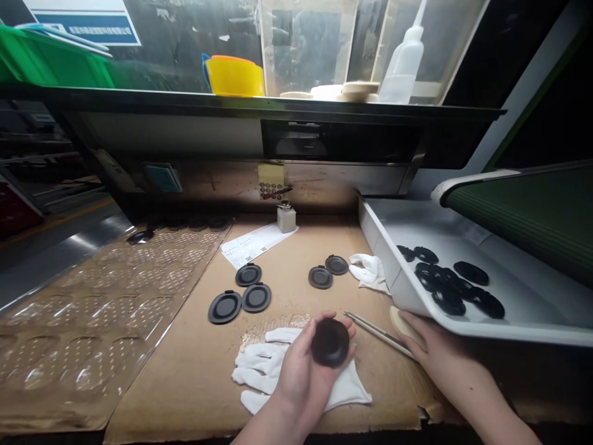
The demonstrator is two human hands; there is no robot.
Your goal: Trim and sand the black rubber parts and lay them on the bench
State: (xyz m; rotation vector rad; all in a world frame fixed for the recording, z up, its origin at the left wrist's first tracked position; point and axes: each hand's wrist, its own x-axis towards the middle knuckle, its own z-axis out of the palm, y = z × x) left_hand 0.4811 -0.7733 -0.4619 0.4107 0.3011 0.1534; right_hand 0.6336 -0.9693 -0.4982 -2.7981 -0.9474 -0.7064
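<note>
In my left hand (299,380) lies a round black plastic cap (330,343), cradled on the palm with the fingers curled around its edge. Beneath that hand a white glove (262,364) is spread on the cardboard. My right hand (442,355) grips a beige round pad (402,322) by the front corner of the white tray (445,324). A slim metal pen-like tool (377,332) rests just left of the right hand. Three black caps (256,298) sit left of centre, and two more (320,277) lie farther right.
Several black parts (449,284) are heaped inside the tray. A clear blister tray (92,315) covers the left side. A small bottle (286,219) stands on a paper slip (252,245). Above, a shelf holds a yellow cup (235,76) and a squeeze bottle (404,68).
</note>
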